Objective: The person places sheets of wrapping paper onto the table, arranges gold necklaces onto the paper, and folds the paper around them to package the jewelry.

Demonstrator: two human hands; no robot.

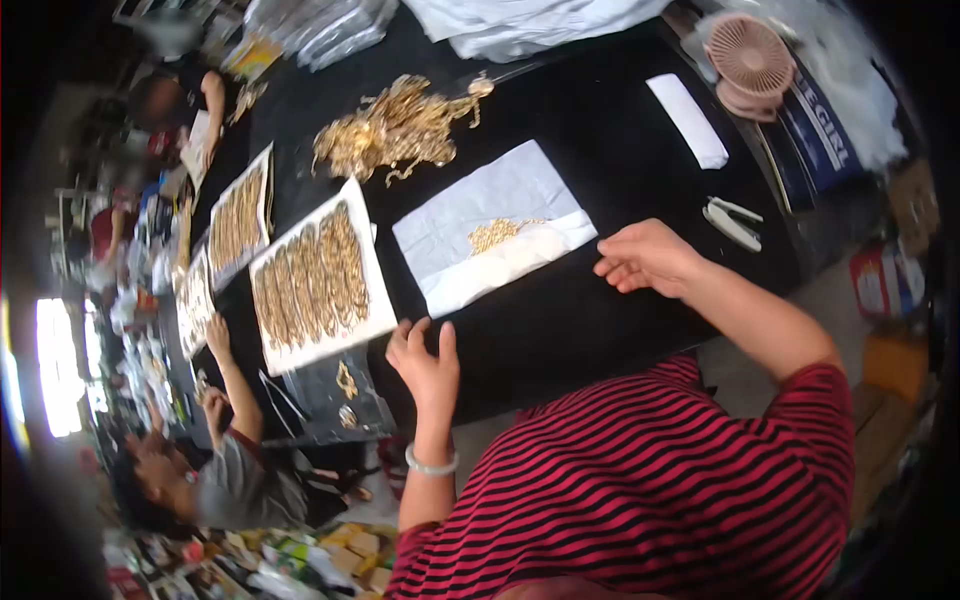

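A sheet of white tissue paper [465, 215] lies on the black table in front of me, its near edge rolled into a thick fold. On it rests a small heap of gold chain [495, 236]. My right hand [645, 258] hovers by the paper's right corner, fingers loosely curled and apart, with nothing visible in them. My left hand [425, 362], wearing a pale bangle, is near the paper's lower left corner with fingers spread. Beside it is a white board [382, 310] bearing rows of gold chains [312, 280]. Below that board, two small gold pieces [346, 380] lie on clear plastic.
A tangled pile of gold chains [395, 130] lies further back. To the right are a folded white paper strip [690, 122], white-handled pliers [733, 222] and a pink fan [750, 60]. More chain boards [240, 220] stand at left, where a co-worker's arm [237, 385] reaches in.
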